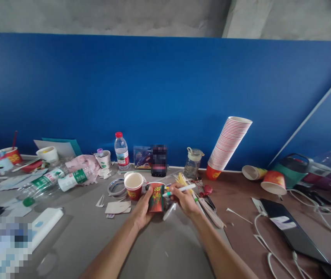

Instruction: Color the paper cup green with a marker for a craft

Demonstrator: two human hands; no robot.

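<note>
My left hand (143, 209) is closed round the left side of a red paper cup (156, 198), whose wall carries green and yellow marks. A white marker (187, 188) with a green end is pinched in my right hand (184, 199). Its tip is at the right side of the cup; whether it touches cannot be told. Just left of the held cup stands another red paper cup (133, 186), upright with a white inside. Behind my hands a phone (159, 161) leans upright, its screen blurred out.
A tall leaning stack of paper cups (230, 143) stands at the back right beside a lidded jar (193, 162). A water bottle (121, 152) is at the back. Tape rolls (117, 189), lying bottles (76, 179), a black laptop (293, 228) and white cables (258, 232) lie around.
</note>
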